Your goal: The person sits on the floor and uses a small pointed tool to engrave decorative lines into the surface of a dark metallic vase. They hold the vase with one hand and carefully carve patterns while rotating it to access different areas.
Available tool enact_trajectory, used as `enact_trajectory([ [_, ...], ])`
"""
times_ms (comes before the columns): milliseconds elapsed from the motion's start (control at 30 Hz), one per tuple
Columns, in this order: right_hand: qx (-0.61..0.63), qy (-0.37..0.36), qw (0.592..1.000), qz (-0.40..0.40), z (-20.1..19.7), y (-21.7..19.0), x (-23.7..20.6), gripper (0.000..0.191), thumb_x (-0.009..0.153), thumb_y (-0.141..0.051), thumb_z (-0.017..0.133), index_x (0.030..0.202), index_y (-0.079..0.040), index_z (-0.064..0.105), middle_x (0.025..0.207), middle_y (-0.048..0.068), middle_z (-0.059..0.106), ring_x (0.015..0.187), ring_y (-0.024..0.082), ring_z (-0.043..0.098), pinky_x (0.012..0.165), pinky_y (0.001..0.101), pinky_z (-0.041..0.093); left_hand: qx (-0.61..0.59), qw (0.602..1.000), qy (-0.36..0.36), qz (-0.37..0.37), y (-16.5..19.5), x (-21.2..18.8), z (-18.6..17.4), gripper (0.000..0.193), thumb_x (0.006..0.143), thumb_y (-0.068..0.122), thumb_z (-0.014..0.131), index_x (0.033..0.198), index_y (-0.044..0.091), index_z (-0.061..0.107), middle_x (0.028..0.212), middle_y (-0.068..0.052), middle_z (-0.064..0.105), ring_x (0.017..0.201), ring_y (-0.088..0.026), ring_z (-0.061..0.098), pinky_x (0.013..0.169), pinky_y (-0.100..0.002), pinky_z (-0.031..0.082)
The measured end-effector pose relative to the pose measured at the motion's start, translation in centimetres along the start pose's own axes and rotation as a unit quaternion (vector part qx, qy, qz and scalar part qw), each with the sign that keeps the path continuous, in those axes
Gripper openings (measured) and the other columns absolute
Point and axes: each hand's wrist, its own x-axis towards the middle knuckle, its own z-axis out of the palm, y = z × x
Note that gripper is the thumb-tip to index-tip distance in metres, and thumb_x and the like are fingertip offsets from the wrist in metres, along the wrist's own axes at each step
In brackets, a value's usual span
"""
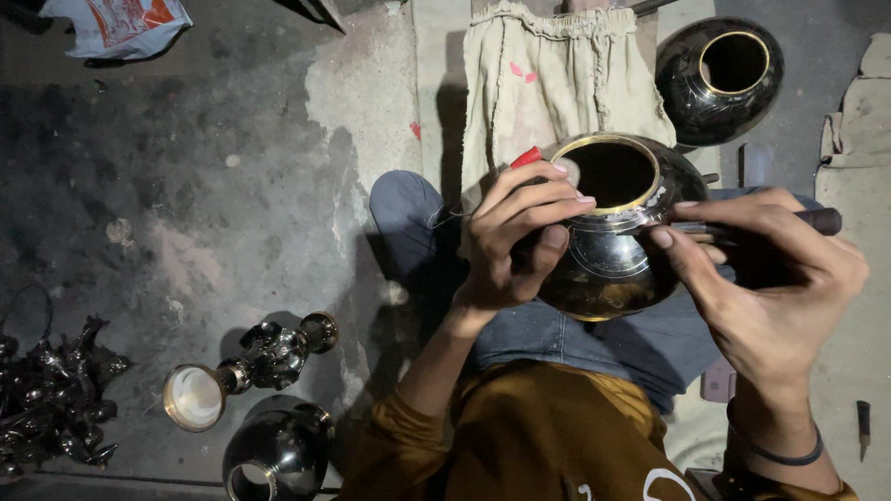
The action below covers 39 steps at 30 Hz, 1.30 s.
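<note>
A person sits on the floor (pixel 232 186) with a round black pot (pixel 613 250) resting on their lap. The left hand (pixel 515 237) is wrapped around the pot's side, fingers curled tight on it near the gold rim. The right hand (pixel 761 278) pinches a thin dark tool (pixel 807 221), its tip touching the pot. Behind the pot lies a cloth (pixel 548 83), with a second black pot (pixel 719 79) beside it.

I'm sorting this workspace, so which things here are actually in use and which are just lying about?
In use: left hand steadying black pot; right hand pressing engraving tool on it.

Lying about: second black pot, cloth, ornate stand, small vase, plastic bag.
</note>
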Motion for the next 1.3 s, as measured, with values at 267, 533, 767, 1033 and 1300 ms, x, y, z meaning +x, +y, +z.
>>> enact_trajectory([
  [267, -0.012, -0.005, 1.000, -0.011, 0.1, 0.2, -0.3, 0.015, 0.092, 0.007, 0.083, 0.103, 0.005, 0.072, 0.095, 0.013, 0.072, 0.076, 0.010, 0.066, 0.065, 0.0168, 0.049, -0.001, 1.000, 0.003, 0.004, -0.2, -0.2, 0.2, 0.023, 0.107, 0.023, 0.056, 0.119, 0.011, 0.072, 0.119, -0.007, 0.072, 0.121, -0.028, 0.065, 0.109, -0.040, 0.052],
  [533, -0.032, -0.002, 0.999, -0.017, 0.3, -0.7, 0.0, 0.016, 0.090, 0.007, 0.083, 0.101, 0.006, 0.072, 0.094, 0.014, 0.072, 0.073, 0.011, 0.065, 0.065, 0.0176, 0.049, 0.006, 1.000, 0.001, 0.006, -0.1, -0.2, 0.2, 0.023, 0.107, 0.022, 0.056, 0.119, 0.011, 0.071, 0.119, -0.007, 0.072, 0.120, -0.028, 0.065, 0.108, -0.040, 0.054],
  [767, -0.057, -0.021, 0.996, -0.059, 0.1, -0.5, 0.6, 0.015, 0.089, 0.008, 0.082, 0.099, 0.007, 0.072, 0.094, 0.015, 0.072, 0.078, 0.014, 0.068, 0.067, 0.0195, 0.052, -0.001, 1.000, 0.002, 0.011, -0.3, -0.2, 0.2, 0.022, 0.106, 0.020, 0.056, 0.119, 0.011, 0.071, 0.118, -0.008, 0.072, 0.118, -0.029, 0.065, 0.108, -0.039, 0.054],
  [1033, -0.059, -0.019, 0.997, -0.052, 0.3, -0.6, 0.8, 0.015, 0.086, 0.007, 0.083, 0.096, 0.006, 0.072, 0.095, 0.015, 0.072, 0.079, 0.015, 0.069, 0.067, 0.0215, 0.052, -0.001, 1.000, 0.006, 0.003, -0.4, 0.0, 0.2, 0.022, 0.105, 0.019, 0.056, 0.118, 0.009, 0.071, 0.117, -0.009, 0.072, 0.117, -0.029, 0.066, 0.107, -0.040, 0.055],
  [1300, -0.060, -0.053, 0.994, -0.071, -0.5, -0.2, 0.7, 0.015, 0.088, 0.005, 0.081, 0.101, 0.003, 0.073, 0.095, 0.014, 0.074, 0.081, 0.014, 0.071, 0.072, 0.0211, 0.056, -0.011, 1.000, 0.014, -0.004, -0.2, 0.2, 0.3, 0.023, 0.107, 0.020, 0.056, 0.118, 0.006, 0.071, 0.116, -0.010, 0.072, 0.114, -0.029, 0.066, 0.104, -0.039, 0.055],
])
